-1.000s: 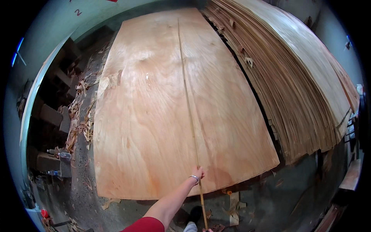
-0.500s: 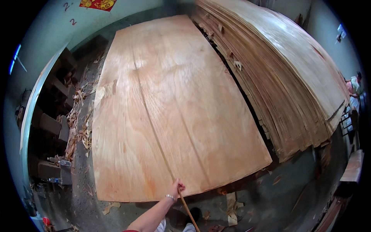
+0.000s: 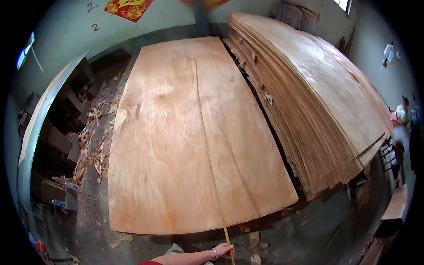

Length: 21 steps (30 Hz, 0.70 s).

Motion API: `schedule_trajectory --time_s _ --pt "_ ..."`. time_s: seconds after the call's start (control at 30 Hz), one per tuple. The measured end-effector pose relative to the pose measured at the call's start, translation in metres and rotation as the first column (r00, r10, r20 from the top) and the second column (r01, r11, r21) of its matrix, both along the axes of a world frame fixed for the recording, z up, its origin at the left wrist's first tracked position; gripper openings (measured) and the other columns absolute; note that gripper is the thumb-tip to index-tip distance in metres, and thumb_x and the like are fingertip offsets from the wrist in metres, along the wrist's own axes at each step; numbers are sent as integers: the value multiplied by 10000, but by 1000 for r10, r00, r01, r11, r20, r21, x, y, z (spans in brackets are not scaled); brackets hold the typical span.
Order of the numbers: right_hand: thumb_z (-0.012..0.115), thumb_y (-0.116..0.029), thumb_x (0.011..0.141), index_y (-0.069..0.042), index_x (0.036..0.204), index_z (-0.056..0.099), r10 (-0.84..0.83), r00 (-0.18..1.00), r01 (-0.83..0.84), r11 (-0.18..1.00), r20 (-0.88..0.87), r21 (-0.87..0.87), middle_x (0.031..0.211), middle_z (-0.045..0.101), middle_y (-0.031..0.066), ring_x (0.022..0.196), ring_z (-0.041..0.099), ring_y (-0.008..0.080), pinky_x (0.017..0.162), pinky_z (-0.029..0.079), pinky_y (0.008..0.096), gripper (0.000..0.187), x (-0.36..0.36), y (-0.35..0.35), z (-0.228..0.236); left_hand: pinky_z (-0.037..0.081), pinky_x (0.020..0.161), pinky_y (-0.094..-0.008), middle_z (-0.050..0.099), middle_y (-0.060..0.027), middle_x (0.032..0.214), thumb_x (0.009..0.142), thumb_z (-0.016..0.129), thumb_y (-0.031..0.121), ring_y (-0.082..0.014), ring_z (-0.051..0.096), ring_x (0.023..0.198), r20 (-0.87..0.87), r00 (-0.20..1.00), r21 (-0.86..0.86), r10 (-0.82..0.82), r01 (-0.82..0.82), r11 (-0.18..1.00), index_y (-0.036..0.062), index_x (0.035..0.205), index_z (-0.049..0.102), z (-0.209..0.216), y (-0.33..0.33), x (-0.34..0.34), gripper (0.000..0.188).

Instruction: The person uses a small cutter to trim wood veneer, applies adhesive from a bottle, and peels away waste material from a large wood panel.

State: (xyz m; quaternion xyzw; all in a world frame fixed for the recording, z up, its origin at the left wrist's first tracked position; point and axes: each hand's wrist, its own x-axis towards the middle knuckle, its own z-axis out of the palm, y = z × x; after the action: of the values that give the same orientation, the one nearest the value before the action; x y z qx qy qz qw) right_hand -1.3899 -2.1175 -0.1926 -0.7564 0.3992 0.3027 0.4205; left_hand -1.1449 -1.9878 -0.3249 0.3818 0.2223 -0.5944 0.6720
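A long thin wooden stick runs over the big pale wood veneer sheet and past its near edge. My left hand, with a band on its wrist, is closed round the stick just beyond that edge. The stick's far end lies well up the sheet, and its near end runs out of the picture at the bottom. The sheet tops a low stack, of which only a thin edge shows. My right hand is out of sight.
To the right stands a taller stack of veneer sheets, with a narrow dark gap between. Veneer scraps, blocks and plastic bottles lie at left beside a raised panel. Another person is at far right.
My left hand has drawn back toward me and to the right, off the sheet's edge. The stick has come with it, its far end now lying farther right. The view has also tilted up.
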Motion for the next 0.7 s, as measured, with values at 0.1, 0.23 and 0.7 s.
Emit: schedule_trajectory --time_s 0.1,0.23,0.7 --pt "633 -336 775 -62 862 628 14 998 -15 1000 -55 -14 765 642 139 706 620 240 637 475 357 288 -27 -13 -9 488 590 -231 632 -15 847 910 488 350 -109 595 685 12 998 9 -67 66 998 100 916 514 10 -1 2 251" --pt "625 -342 778 -70 876 636 46 998 -45 999 -52 9 782 647 135 721 622 239 646 477 356 289 -61 -36 -19 487 634 -248 633 1 848 919 466 357 -110 596 721 43 998 12 -55 54 998 115 905 506 14 -8 -3 246" --pt "572 -412 789 -77 864 645 140 989 -146 979 -52 -142 837 641 165 817 613 329 702 482 414 351 41 -12 34 511 671 -299 608 -30 794 909 503 280 -153 623 771 156 975 73 160 -173 982 92 907 511 39 -7 71 188"
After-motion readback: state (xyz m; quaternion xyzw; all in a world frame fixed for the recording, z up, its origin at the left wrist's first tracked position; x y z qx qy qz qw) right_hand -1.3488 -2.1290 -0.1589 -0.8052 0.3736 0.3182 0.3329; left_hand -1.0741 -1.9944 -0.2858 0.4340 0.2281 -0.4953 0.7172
